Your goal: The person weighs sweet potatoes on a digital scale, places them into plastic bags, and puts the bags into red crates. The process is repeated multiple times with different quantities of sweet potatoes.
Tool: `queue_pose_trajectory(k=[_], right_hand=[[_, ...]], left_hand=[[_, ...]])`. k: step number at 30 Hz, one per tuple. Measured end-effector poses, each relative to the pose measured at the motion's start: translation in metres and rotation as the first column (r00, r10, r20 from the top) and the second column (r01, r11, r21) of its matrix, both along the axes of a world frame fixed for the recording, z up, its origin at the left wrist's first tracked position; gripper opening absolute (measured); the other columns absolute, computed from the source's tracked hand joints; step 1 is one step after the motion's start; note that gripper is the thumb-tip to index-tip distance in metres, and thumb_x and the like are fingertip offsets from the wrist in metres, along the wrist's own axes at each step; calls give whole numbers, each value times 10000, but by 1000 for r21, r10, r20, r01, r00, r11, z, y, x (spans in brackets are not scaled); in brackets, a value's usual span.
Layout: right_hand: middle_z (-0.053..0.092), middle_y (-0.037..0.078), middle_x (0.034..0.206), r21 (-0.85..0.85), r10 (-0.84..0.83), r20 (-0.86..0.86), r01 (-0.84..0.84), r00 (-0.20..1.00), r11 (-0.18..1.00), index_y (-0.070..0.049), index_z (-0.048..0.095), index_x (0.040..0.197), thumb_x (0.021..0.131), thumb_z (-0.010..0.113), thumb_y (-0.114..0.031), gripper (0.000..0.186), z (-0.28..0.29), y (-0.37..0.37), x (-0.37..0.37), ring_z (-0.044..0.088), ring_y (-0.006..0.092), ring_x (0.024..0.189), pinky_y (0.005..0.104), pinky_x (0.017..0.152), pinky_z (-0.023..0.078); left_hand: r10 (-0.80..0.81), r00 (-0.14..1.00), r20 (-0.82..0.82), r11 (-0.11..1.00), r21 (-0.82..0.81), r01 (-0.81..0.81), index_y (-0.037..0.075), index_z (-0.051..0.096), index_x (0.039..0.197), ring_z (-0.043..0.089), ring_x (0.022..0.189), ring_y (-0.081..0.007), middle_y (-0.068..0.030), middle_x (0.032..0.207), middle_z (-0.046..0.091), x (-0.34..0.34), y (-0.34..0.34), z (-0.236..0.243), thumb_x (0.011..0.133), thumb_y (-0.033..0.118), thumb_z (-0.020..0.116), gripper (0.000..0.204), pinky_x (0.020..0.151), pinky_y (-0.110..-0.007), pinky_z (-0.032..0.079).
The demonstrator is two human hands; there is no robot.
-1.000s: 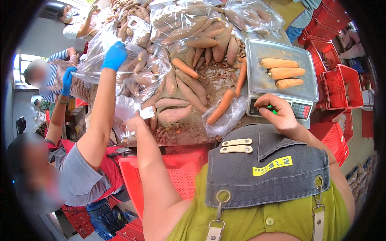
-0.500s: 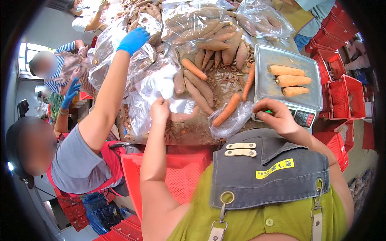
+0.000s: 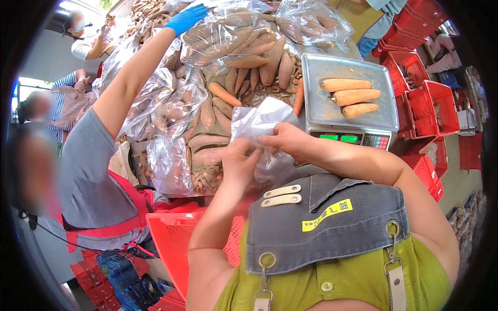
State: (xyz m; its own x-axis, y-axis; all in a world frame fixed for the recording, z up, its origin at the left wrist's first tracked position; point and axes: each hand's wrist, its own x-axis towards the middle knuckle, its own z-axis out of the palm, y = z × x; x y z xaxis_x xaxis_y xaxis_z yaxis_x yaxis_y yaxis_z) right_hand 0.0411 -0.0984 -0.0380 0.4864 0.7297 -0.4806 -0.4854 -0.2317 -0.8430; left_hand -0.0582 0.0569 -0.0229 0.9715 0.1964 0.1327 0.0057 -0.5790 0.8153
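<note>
A clear plastic bag (image 3: 264, 118) hangs in front of me at the table's near edge, held from both sides. My left hand (image 3: 241, 158) is closed on its left side, fingers pinched together. On the other side, my right hand (image 3: 288, 141) grips it between thumb and fingers. To the right, three carrots (image 3: 357, 96) lie side by side on the metal pan of a digital scale (image 3: 316, 70). Beyond the bag, another carrot (image 3: 224, 94) rests against sweet potatoes (image 3: 207, 115). One more carrot (image 3: 299, 97) is partly hidden beside the scale.
Filled bags of sweet potatoes (image 3: 220, 39) crowd the table's far side. At the left, a co-worker's blue-gloved hand (image 3: 187, 18) reaches across them. A crumpled clear bag (image 3: 168, 163) lies near the front edge. Red crates (image 3: 430, 106) stand right of the scale; another red crate (image 3: 174, 238) is below me.
My right hand has moved left from beside the scale onto the bag. The bag is now raised between both hands. The co-worker's gloved hand has shifted farther away across the table.
</note>
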Motion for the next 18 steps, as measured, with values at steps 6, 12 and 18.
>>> queue_pose_trajectory(k=[6,12,18], right_hand=[[645,78,759,106,-136,146,121,980,987,36,641,985,846,656,-231,301,6,-7,7,586,146,605,304,556,479],[646,20,833,97,-62,10,60,998,993,-1,653,967,869,659,-187,211,33,-17,14,572,97,737,236,669,463],[638,10,810,136,-140,46,133,989,982,-14,658,942,884,640,-187,184,9,-27,25,551,96,693,229,640,439]], left_hand=[[-53,990,-134,939,-345,4,12,603,717,542,624,-183,-66,668,571,0,-3,-9,731,50,676,83,604,-293,421],[4,959,-284,601,-765,-229,32,617,854,532,686,-76,10,753,603,0,20,-3,816,36,605,40,661,-206,415],[257,933,-252,388,-857,-339,27,609,846,567,713,-122,-31,787,611,4,72,-13,803,-16,570,72,684,-237,455]])
